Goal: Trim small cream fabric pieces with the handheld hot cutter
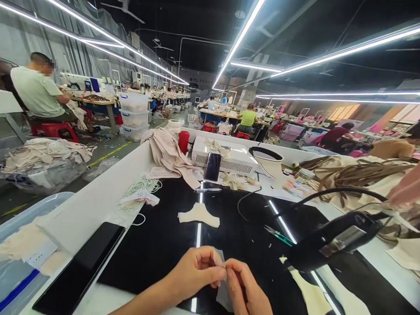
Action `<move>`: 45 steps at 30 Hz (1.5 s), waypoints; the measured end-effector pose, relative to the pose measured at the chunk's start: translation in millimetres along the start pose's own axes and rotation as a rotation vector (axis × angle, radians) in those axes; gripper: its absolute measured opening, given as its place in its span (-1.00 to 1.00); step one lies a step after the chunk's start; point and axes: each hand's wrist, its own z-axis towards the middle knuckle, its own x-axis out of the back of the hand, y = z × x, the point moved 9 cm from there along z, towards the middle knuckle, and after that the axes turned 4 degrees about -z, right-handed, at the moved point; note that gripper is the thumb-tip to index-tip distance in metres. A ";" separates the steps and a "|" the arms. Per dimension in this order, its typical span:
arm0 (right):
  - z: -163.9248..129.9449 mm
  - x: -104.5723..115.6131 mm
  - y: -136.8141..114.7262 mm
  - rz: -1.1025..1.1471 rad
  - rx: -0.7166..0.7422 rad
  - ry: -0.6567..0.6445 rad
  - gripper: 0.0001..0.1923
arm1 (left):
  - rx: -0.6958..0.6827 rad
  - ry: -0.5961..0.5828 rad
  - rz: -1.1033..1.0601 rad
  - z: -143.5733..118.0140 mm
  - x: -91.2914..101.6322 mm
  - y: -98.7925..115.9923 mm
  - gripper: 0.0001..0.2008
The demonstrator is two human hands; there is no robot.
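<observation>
My left hand [195, 272] and my right hand [250, 292] meet near the front edge of the glossy black worktop [159, 238]. Both pinch a small pale translucent strip [222, 293] between thumb and fingers; its lower end hangs below my fingers. A beige cut fabric piece [199, 214] lies flat on the worktop beyond my hands. A black hand-held tool [331, 240] with a cable rests to the right of my right hand.
A dark phone [80, 268] lies at the left front. A white machine [227, 160], a white bucket [270, 162], a red cup [183, 140] and piled beige fabric [168, 156] stand at the back. Teal snips [279, 234] lie mid-right. Other workers sit at distant tables.
</observation>
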 end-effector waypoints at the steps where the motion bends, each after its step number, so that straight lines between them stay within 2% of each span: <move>1: 0.3 0.6 -0.4 0.033 -0.016 -0.002 -0.61 | 0.004 -0.001 0.000 -0.1 -0.2 0.6 -0.59; 8: -1.8 9.8 27.1 0.319 -0.310 -0.061 -0.43 | -0.029 0.074 0.024 0.1 12.6 9.1 -0.64; 12: -4.0 22.0 38.2 0.330 -0.356 -0.055 -0.45 | -0.010 0.151 0.034 -0.4 22.1 12.0 -0.66; 16: -7.0 25.3 46.0 0.383 -0.413 -0.063 -0.45 | 0.019 0.190 0.055 -0.2 26.0 9.6 -0.63; 28: -17.9 16.8 42.1 0.617 -0.573 -0.115 -0.50 | 0.098 0.222 0.109 -1.2 32.1 4.6 -0.54; 33: -20.8 11.2 46.1 0.701 -0.627 -0.144 -0.48 | 0.128 0.219 0.104 -1.1 32.0 1.5 -0.51; 39: -22.8 10.4 47.1 0.812 -0.705 -0.096 -0.45 | 0.183 0.229 0.067 -2.2 35.3 -3.5 -0.51; 45: -29.5 -0.6 49.1 0.965 -0.815 -0.135 -0.39 | 0.198 0.230 0.056 -4.3 38.6 -7.2 -0.51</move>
